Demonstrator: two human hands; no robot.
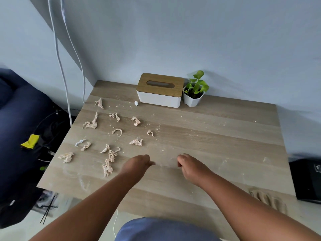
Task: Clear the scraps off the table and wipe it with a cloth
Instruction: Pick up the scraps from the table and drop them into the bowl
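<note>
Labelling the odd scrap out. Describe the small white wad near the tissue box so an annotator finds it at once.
Start at the tissue box with the wooden lid, standing at the back of the table against the wall. Just off its front left corner lies the white wad. It is small, compact and bright white, whereas the other scraps are mostly beige, stringy and lie further forward.

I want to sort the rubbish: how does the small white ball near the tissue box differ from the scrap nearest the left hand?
The white ball is tiny, compact and white; the nearest scrap is larger, long, twisted and pale orange. The ball lies at the far end beside the tissue box; the scrap lies close to the left hand. Both rest untouched on the table.
</note>
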